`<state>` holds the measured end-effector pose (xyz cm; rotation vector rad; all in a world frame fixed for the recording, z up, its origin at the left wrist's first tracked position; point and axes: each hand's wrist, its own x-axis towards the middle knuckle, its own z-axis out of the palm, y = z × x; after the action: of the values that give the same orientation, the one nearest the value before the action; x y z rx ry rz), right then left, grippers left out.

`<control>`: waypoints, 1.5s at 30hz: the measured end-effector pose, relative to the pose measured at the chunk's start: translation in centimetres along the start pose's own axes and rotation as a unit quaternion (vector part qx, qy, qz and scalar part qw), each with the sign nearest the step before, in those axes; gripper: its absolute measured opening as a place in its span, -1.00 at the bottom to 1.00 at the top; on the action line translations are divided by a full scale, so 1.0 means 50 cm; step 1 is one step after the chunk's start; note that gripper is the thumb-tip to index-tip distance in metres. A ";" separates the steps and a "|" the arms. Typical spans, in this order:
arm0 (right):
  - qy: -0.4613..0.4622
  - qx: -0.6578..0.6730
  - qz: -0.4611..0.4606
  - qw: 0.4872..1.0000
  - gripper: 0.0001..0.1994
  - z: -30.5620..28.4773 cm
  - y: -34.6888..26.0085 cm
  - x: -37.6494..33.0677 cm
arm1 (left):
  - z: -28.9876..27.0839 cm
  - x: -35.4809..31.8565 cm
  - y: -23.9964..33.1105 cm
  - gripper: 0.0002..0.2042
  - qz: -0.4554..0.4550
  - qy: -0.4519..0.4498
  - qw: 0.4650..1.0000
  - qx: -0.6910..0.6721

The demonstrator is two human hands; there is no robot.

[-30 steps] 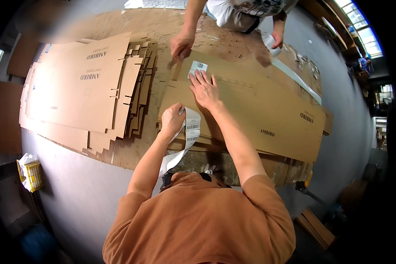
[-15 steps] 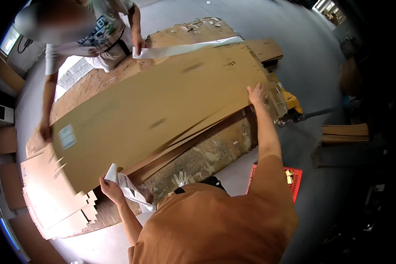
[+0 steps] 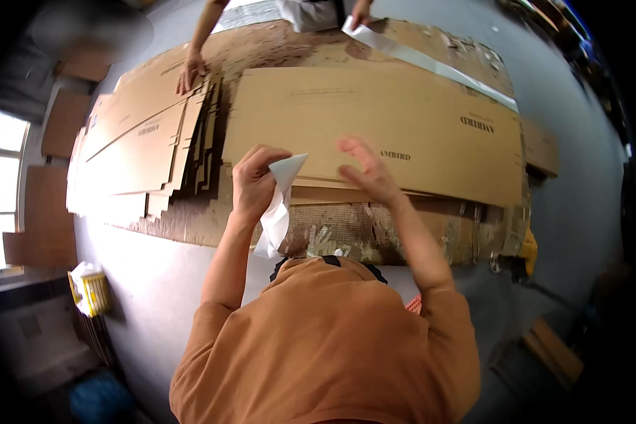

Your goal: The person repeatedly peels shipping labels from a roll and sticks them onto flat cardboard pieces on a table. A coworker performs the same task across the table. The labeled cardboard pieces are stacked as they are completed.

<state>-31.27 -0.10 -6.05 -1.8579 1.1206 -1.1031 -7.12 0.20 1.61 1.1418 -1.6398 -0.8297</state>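
Setting: a workshop with a grey floor (image 3: 155,283); a low bench (image 3: 374,237) carries flattened cardboard.
White strip: a white backing strip (image 3: 279,205) hangs from the left hand (image 3: 254,180), its grip pinching the top end, just over the near edge of the top cardboard sheet (image 3: 374,120).
Right hand: right hand (image 3: 367,169) hovers over that sheet, fingers spread, holding nothing.
Progress: judging by this, one sheet lies flat and ready; the strip is not yet put down.
Around: a stack of flattened boxes (image 3: 141,155) to the left; a co-worker's hand (image 3: 189,74) rests on it.

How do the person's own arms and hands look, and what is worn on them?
Both forearms are bare. The left hand and right hand wear no gloves, and no ring or watch shows. Short orange T-shirt sleeves end above the elbows.
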 end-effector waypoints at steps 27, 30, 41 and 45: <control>-0.108 0.162 0.104 0.975 -0.75 0.241 -0.168 0.221 | -0.218 0.040 -0.125 -0.89 -0.228 -0.061 0.971 -0.046; -0.092 0.116 0.074 0.986 -0.83 0.251 -0.161 0.245 | -0.225 0.053 -0.159 -0.88 -0.210 -0.079 0.974 -0.032; 0.088 0.137 0.291 0.943 -0.95 0.224 0.151 0.430 | -0.150 0.078 -0.350 -0.83 -0.180 -0.082 0.980 0.010; 0.076 0.148 0.321 0.932 -0.95 0.268 0.213 0.470 | -0.134 0.121 -0.377 -0.85 -0.124 -0.135 0.981 0.060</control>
<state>-16.32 -23.96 -13.31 -1.0619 1.4218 -0.9625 4.21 -11.94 -11.11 1.3878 -1.8112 -1.0967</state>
